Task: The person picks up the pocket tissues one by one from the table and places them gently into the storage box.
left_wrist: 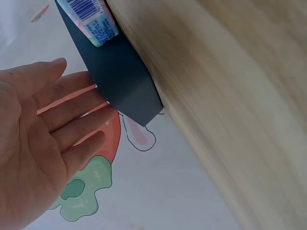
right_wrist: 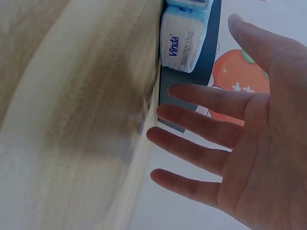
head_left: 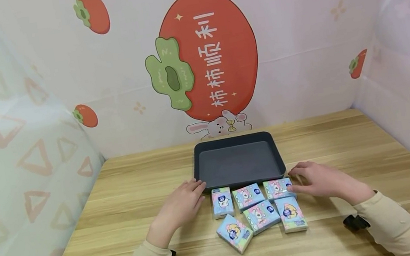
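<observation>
A dark grey rectangular tray (head_left: 239,162) lies on the table with nothing in it. Several blue-and-pink tissue packs lie loosely in front of it, among them an upright-lying pack (head_left: 222,203) at left and a sideways one (head_left: 276,188) at right. My left hand (head_left: 181,206) is at the tray's front left corner, fingertips by its rim, fingers relaxed. By the front right corner is my right hand (head_left: 320,179), its thumb over the end of the right pack; whether it touches is unclear. In the right wrist view, its fingers extend beside a pack marked Vinda (right_wrist: 180,45).
The wooden table (head_left: 137,178) extends to both sides of the tray. Behind it hangs a white backdrop (head_left: 301,82) printed with persimmons and a rabbit. Nearer me lie a tilted pack (head_left: 235,234), a middle pack (head_left: 262,216) and another pack (head_left: 291,214) at right.
</observation>
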Tool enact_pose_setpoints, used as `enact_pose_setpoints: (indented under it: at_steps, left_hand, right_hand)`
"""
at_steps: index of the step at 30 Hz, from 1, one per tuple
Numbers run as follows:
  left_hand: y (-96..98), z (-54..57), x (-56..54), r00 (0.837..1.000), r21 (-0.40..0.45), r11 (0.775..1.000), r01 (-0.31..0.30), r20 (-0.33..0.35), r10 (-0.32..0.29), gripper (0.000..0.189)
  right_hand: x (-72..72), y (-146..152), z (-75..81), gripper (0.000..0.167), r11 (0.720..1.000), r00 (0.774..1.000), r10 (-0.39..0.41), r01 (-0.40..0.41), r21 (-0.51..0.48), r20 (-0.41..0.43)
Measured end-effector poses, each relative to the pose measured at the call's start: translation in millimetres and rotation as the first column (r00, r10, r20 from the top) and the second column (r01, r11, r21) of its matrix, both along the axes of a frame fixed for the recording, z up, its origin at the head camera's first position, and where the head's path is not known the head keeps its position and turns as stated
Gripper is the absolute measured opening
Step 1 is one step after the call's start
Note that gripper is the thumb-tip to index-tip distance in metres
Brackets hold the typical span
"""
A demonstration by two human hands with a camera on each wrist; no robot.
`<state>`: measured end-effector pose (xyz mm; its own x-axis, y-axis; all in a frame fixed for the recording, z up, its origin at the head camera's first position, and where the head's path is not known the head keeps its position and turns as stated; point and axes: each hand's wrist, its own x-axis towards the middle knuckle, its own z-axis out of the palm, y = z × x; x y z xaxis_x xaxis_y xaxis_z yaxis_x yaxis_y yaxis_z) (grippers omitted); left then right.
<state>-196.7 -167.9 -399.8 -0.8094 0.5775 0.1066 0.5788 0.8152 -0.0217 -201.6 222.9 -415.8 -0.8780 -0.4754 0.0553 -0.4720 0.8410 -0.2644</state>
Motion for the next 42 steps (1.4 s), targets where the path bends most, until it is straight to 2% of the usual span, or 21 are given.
enact_pose_setpoints:
  at_steps: [19, 28, 32, 36, 42]
  left_hand:
    - [2.8, 0.9, 1.6, 1.0, -0.013, 1.0, -0.008, -0.025, 0.007, 0.034]
    - [2.4, 1.0, 1.9, 0.999, -0.022, 1.0, -0.004, -0.038, 0.003, 0.034]
    - [2.8, 1.4, 2.0, 0.999, -0.026, 1.0, -0.01, -0.033, 0.009, 0.035]
    - [3.0, 1.9, 2.1, 1.0, -0.032, 0.999, -0.014, -0.028, 0.013, 0.035]
    - [2.8, 1.9, 2.6, 0.999, -0.035, 0.999, -0.013, -0.03, 0.012, 0.035]
  right_hand:
    - [-1.6, -7.1, 0.6, 0.063, 1.0, 0.999, 0.027, -0.026, -0.007, 0.042]
    - [-3.2, -11.0, -1.9, 0.06, 0.999, 0.999, -0.011, 0.012, -0.031, 0.052]
    - [-4.6, -13.2, -2.1, 0.057, 0.998, 0.997, -0.024, 0.029, -0.058, 0.08]
    - [-6.8, -15.1, -2.0, 0.052, 0.993, 0.99, -0.026, 0.042, -0.106, 0.142]
    - [-9.0, -16.6, -2.0, 0.05, 0.977, 0.963, -0.057, 0.108, -0.183, 0.262]
